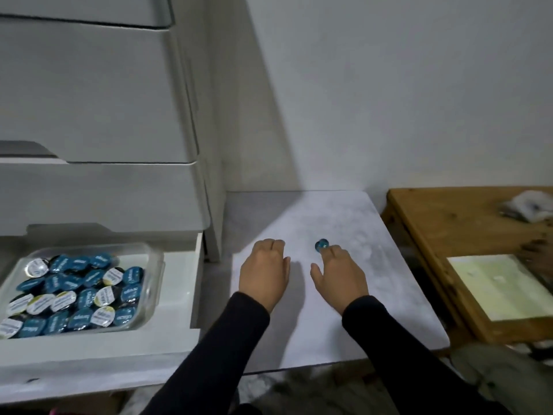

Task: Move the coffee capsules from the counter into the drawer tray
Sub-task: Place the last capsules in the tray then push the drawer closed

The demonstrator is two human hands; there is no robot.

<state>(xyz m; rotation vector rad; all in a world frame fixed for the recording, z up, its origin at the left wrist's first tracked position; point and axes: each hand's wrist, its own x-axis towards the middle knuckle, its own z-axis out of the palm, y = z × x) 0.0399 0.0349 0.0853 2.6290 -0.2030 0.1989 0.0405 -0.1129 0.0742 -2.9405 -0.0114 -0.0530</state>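
Observation:
One blue coffee capsule [321, 244] lies on the pale marbled counter [344, 310]. My right hand [338, 277] rests just behind it, its fingertips touching the capsule's near side and its thumb spread apart. My left hand [264, 272] sits on the counter to the left with its fingers curled under; nothing shows in it. At the lower left the white drawer [179, 295] stands pulled out. In it a clear plastic tray [154, 265] holds several capsules [74, 298] with blue and white lids.
Closed white drawer fronts [89, 100] rise above the pulled-out drawer on the left. A wooden table [449, 229] adjoins the counter on the right, with a pale green panel [502, 286] and a crumpled wrapper [526, 205] on it. A white wall stands behind.

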